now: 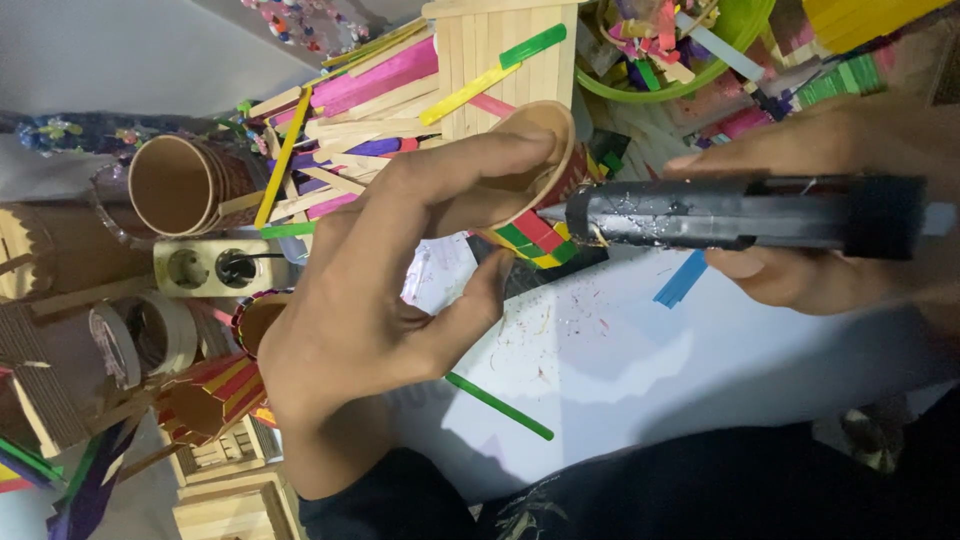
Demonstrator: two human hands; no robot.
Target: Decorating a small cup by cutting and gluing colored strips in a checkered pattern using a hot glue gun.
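Clutter filled the left edge of the work surface: a stack of paper cups [185, 185] lying on its side, a socket strip [212, 267] just below it, tape rolls [150, 335] and small stick-built boxes [225, 490] near the bottom left corner. Loose craft sticks [380, 95], plain and dyed, lay heaped along the top edge, with a green bowl [700, 60] of offcuts at the top right.

The left hand [370, 300] came up from the bottom edge, wrist bent, and pinched a paper cup [535, 185] above the white sheet [620, 350]: forefinger curled over the rim, thumb pressing from below. The cup lay tipped, mouth toward the top edge, its outer wall partly clad in red, green and yellow stick pieces. A green stick [498, 405] lay loose on the sheet below the hand.

To the right of the cup, the glue gun [740, 215] ran level, its long axis left to right, its nozzle touching the cup's clad wall. The right hand [830, 200] wrapped the barrel, fingers closed over the top and thumb beneath, entering from the right edge. So the cup sat directly left of the right hand, along the gun's own line, and the left hand was the nearer, already on it. A blue stick [680, 280] lay just under the gun.
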